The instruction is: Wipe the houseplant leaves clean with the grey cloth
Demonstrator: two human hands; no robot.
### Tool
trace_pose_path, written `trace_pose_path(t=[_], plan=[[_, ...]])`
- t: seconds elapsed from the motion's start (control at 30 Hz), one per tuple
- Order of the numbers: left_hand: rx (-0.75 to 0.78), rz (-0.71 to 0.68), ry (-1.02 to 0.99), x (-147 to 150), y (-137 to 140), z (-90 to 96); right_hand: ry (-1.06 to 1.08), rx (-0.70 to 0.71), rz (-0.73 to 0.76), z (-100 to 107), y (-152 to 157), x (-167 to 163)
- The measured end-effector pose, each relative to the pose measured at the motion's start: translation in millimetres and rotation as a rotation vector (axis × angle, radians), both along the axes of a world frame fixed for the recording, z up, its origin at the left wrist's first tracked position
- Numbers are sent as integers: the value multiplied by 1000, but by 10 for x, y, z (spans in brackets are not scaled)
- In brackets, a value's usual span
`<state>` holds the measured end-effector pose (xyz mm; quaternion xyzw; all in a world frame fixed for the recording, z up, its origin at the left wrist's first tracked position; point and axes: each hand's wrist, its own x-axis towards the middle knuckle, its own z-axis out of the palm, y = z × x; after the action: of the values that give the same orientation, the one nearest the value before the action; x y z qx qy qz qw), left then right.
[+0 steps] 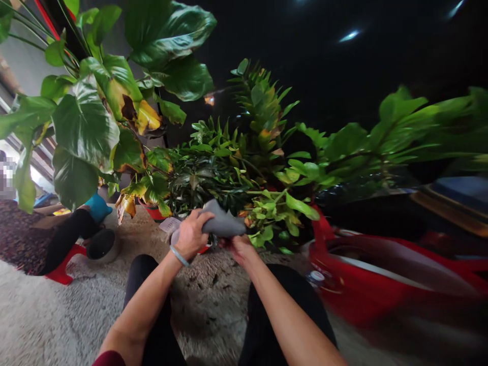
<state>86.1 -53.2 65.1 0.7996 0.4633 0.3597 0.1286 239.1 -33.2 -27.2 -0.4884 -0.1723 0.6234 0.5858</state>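
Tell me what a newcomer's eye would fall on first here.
Probably the big plant at upper left, some leaves yellow and brown. Next, the blurred red container at right. Centrally, the left hand grips a grey cloth, the right hand at its right end.

We reach both bare forearms inward from the bottom edge toward the middle of the frame. Our left arm (pixel 143 310) slants up from the lower left; our left hand (pixel 191 234) shows its back, fingers bent in a grip. Our right arm (pixel 287 310) slants from the lower right; our right hand (pixel 241 248) sits slightly lower, its fingertips unclear. Our knees are apart.
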Motion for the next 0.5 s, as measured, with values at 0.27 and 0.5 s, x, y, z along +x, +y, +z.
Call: trace_pose_path(t=[0.27,0.5], plan=[[207,99,-208,-317,-223,95,7,-18,41,39,-6,55],[235,107,-142,-112,216,364,-16,-32,40,79,-8,-59]])
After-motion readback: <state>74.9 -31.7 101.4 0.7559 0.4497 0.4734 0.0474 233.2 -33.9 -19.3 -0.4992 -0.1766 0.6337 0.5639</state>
